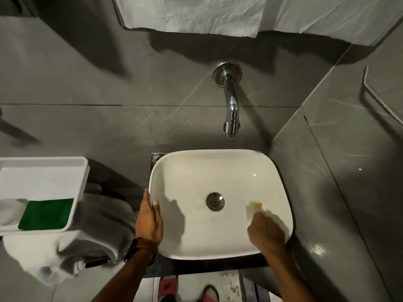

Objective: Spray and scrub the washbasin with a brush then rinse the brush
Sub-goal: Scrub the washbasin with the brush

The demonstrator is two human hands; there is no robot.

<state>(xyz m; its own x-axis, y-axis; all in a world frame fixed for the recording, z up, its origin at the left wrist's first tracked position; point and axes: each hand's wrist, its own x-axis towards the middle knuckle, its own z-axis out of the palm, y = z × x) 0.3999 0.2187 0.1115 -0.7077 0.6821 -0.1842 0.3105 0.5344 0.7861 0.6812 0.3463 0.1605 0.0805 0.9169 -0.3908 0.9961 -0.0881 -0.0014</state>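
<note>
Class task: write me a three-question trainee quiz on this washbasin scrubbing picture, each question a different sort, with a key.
1. True or false: water runs from the tap.
2. Which hand grips the basin rim? A left hand B right hand
3. Fill in: the green pad lies in the white ____.

Key
1. False; no stream shows.
2. A; the right hand holds a blurred brush inside the bowl, right of the drain.
3. tray
</note>
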